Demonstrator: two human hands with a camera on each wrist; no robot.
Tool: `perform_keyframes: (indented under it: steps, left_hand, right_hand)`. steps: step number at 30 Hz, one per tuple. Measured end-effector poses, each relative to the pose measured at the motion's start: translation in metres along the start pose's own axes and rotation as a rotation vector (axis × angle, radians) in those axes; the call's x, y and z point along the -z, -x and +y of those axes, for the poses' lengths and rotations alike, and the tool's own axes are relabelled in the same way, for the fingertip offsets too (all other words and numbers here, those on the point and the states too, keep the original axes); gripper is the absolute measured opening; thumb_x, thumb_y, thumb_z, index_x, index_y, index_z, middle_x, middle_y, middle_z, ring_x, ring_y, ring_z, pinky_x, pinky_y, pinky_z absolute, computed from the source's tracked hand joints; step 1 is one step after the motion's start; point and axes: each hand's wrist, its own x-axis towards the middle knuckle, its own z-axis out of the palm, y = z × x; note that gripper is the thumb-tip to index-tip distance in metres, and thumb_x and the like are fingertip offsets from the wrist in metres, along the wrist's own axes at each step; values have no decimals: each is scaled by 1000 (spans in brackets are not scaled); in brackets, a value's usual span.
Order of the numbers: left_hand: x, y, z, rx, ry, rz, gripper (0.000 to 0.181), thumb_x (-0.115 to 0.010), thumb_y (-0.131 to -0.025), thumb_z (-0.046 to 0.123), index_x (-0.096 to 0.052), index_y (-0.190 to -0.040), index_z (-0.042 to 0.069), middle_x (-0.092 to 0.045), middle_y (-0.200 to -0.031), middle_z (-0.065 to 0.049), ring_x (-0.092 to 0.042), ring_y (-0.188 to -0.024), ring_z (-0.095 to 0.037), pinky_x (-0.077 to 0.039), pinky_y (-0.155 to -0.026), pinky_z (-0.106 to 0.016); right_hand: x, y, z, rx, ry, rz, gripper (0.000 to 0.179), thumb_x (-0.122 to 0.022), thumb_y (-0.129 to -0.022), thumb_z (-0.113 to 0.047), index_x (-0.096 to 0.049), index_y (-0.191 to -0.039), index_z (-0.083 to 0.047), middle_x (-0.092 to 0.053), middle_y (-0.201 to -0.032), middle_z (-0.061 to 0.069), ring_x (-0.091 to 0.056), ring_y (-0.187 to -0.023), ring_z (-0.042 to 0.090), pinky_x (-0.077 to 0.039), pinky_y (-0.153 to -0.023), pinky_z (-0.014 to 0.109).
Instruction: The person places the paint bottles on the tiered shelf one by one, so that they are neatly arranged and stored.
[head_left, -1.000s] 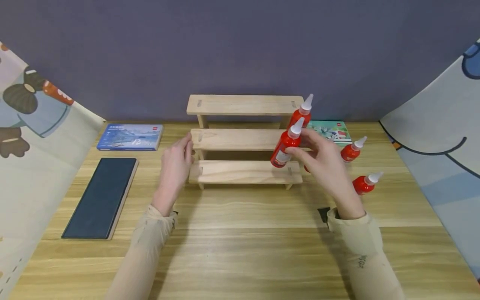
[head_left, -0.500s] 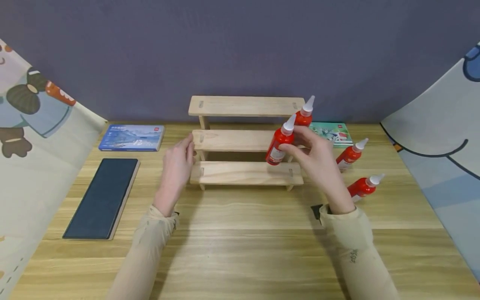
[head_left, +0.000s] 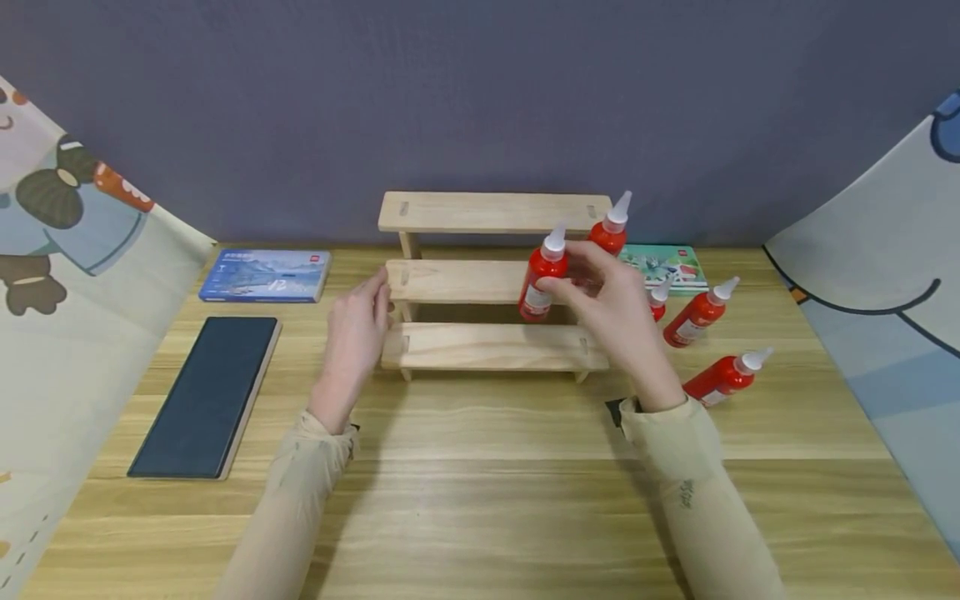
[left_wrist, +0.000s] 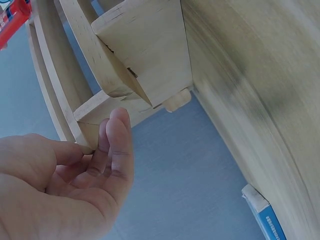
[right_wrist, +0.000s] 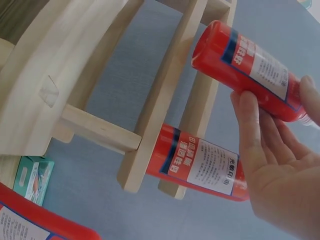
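My right hand [head_left: 611, 300] holds a red bottle [head_left: 542, 279] with a white pointed cap, thumb on one side and fingers on the other. In the right wrist view, the bottle's base hangs free of the wooden boards. Another red bottle [right_wrist: 195, 162] stands at the right end of the three-step wooden rack [head_left: 495, 346], seemingly on the middle step; the hand hides its lower part in the head view. At the rack's left side, my left hand [head_left: 356, 329] pinches the middle step's end between thumb and fingers [left_wrist: 117, 145].
Right of the rack are three more red bottles, one upright-looking [head_left: 693, 319], one tilted in view [head_left: 723, 379] and one partly hidden [head_left: 658, 300]. A green box [head_left: 663, 265] lies behind them. A blue box [head_left: 264, 276] and a dark flat slab [head_left: 204, 397] lie at left.
My right hand has carried its red bottle leftward along the rack and slightly up, uncovering more of the bottles on the right. The left hand stays at the rack's end.
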Motion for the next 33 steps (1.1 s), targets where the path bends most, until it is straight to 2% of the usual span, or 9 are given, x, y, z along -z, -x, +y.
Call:
perform_keyframes:
  steps: [5,9,16,22,29,33]
  left_hand:
    - [0,-1,0,-13,-2,14,34,-51,-112,2,-58,-141,-15,-73,-99,-31,-73,-70,-38,-63,-60,-48]
    - [0,-1,-1,-17,-4,17,34,-51,-112,2,-58,-141,-15,-73,-98,-31,-73,-69,-38,-63,-60,-49]
    - [0,-1,-1,-13,-7,18,34,-50,-112,1,-59,-141,-15,-73,-95,-30,-73,-70,-38,-63,-61,-50]
    - [0,-1,-2,-27,-17,24,34,-50,-112,2,-58,-141,-16,-73,-93,-30,-73,-70,-38,-63,-61,-51]
    - [0,0,-1,-14,-14,16,35,-51,-112,1,-58,-142,-15,-73,-93,-29,-73,-70,-38,-63,-59,-48]
    - [-1,1,-1,-15,-12,12,35,-51,-112,1,-57,-142,-15,-73,-93,-30,-73,-70,-38,-63,-59,-48]
  right_hand:
    - [-7,-8,0,27,-19,29,46,-86,-94,-22,-71,-135,-7,-75,-122,8,-69,-107,20,-57,-89,32]
    - [-12,-14,0,48,-26,54,46,-87,-94,-22,-72,-134,-7,-77,-120,8,-69,-103,20,-53,-80,30]
    - [-21,-22,-3,52,-41,42,50,-88,-93,-22,-71,-137,-5,-76,-122,9,-72,-108,20,-64,-88,37]
    - [-28,-27,-6,54,-60,42,50,-88,-93,-22,-71,-138,-6,-77,-123,9,-72,-110,20,-64,-91,40]
    - [-34,-32,-11,48,-10,26,55,-87,-93,-26,-68,-142,-9,-75,-129,9,-70,-117,22,-63,-95,40]
    - [-36,-36,-11,72,1,24,54,-87,-93,-25,-69,-141,-8,-75,-129,9,-70,-117,22,-62,-97,39]
